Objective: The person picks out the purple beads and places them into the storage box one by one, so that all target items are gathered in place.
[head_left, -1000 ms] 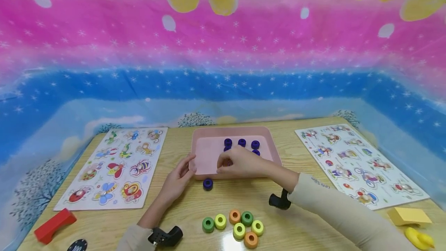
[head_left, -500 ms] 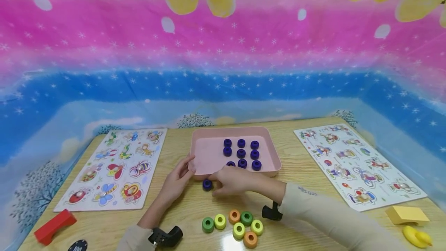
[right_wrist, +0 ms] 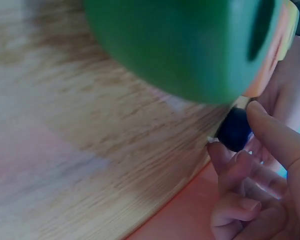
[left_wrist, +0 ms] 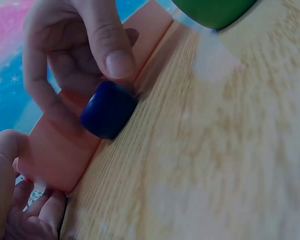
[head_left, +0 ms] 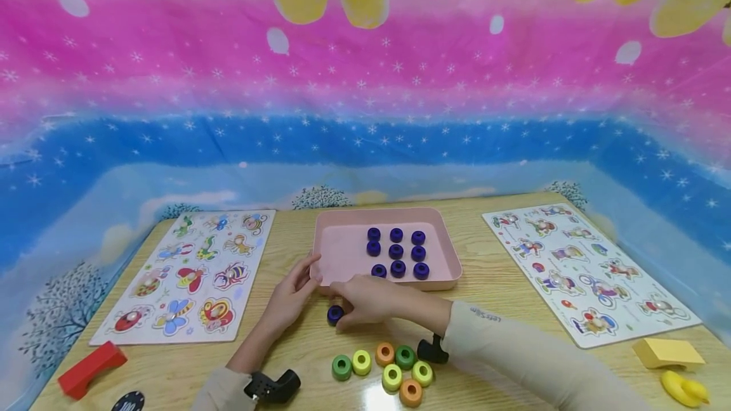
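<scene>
My left hand (head_left: 292, 292) grips the left front corner of a pink tray (head_left: 328, 215), thumb on the near side and fingers around the wall. In front of that tray, my right hand (head_left: 371, 300) pinches a dark blue-purple bead (left_wrist: 109, 110) between thumb and fingers, low over the wooden table. The right wrist view shows the same bead (right_wrist: 235, 130) between the thumb and index finger. Inside the tray, several dark purple beads (head_left: 396, 251) stand in rows of three on the right side.
Several green, yellow and orange beads (head_left: 391, 377) lie near the table's front. Picture puzzle boards flank the tray, an insect board (head_left: 188, 278) left and a figure board (head_left: 582, 271) right. Red block (head_left: 91, 370), black chip (head_left: 128, 402), yellow block (head_left: 668, 352) and rubber duck (head_left: 684, 389) sit at the sides.
My right hand has left a bead in the tray's front row, come out over the front wall and taken the loose purple bead, shifting it slightly nearer. The left hand stays put.
</scene>
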Tool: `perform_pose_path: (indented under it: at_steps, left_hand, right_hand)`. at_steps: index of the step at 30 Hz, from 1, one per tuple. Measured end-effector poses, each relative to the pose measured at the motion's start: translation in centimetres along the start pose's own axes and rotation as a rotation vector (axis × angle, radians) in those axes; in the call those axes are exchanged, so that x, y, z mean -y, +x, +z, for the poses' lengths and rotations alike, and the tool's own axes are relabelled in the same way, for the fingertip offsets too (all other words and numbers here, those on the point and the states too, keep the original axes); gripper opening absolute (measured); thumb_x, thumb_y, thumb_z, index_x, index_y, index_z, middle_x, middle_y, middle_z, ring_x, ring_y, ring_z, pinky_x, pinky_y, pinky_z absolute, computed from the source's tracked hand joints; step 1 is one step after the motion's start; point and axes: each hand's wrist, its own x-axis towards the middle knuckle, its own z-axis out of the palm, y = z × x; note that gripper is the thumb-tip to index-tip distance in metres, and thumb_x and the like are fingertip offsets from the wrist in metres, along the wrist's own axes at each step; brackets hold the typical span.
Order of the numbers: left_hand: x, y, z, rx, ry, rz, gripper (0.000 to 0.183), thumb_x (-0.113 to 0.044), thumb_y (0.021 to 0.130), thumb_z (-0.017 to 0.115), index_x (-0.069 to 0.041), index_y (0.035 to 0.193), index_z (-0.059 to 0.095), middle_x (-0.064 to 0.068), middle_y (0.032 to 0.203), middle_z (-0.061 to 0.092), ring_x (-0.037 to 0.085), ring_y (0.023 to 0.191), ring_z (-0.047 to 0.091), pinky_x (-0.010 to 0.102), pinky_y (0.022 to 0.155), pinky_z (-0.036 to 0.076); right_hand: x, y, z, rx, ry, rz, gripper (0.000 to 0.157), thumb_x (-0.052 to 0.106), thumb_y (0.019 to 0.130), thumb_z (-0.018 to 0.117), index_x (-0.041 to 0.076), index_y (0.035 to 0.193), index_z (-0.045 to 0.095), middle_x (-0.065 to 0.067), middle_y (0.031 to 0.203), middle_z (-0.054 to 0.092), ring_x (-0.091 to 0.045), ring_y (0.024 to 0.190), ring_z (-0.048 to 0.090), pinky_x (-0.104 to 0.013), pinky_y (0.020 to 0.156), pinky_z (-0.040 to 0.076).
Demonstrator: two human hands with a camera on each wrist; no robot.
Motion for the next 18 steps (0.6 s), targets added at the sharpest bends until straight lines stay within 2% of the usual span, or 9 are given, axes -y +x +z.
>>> perform_pose_path:
  at_steps: [5, 9, 15, 18]
  left_hand:
    - [-0.1, -0.1, 0.0, 0.005, -0.013, -0.001, 0.039, -0.018, 0.086, 0.049, -0.018, 0.124, 0.042, 0.006, 0.134, 0.026, 0.019, 0.116, 0.034, 0.031, 0.092, 0.031]
    - [0.0, 0.0, 0.0, 0.005, -0.003, -0.002, 0.039, -0.019, 0.086, 0.049, -0.018, 0.124, 0.042, 0.007, 0.133, 0.028, 0.02, 0.116, 0.034, 0.032, 0.092, 0.031]
    - [0.2, 0.0, 0.0, 0.007, 0.001, -0.001, 0.039, -0.022, 0.086, 0.049, -0.021, 0.124, 0.041, 0.006, 0.134, 0.027, 0.019, 0.116, 0.033, 0.03, 0.092, 0.032]
    - [0.2, 0.0, 0.0, 0.005, -0.007, -0.002, 0.039, -0.022, 0.086, 0.049, -0.021, 0.124, 0.042, 0.006, 0.134, 0.027, 0.018, 0.117, 0.032, 0.028, 0.092, 0.031]
  right_hand:
    - [0.0, -0.1, -0.1, 0.018, -0.035, -0.013, 0.025, 0.033, 0.071, 0.065, 0.017, 0.088, 0.057, 0.014, 0.063, 0.048, 0.002, 0.054, 0.043, -0.01, 0.049, 0.036]
    - [-0.1, -0.4, -1.3, 0.01, -0.002, 0.008, 0.024, 0.033, 0.072, 0.065, 0.018, 0.089, 0.057, 0.014, 0.065, 0.049, 0.001, 0.057, 0.046, -0.012, 0.05, 0.039]
    - [-1.2, -0.5, -4.2, -0.127, 0.054, 0.056, 0.023, 0.029, 0.073, 0.064, 0.018, 0.092, 0.056, 0.01, 0.073, 0.054, -0.001, 0.062, 0.05, -0.014, 0.054, 0.042]
    - [-2.1, 0.0, -4.7, -0.169, 0.061, 0.114, 0.024, 0.028, 0.074, 0.064, 0.016, 0.093, 0.057, 0.008, 0.074, 0.055, -0.002, 0.063, 0.051, -0.016, 0.055, 0.043]
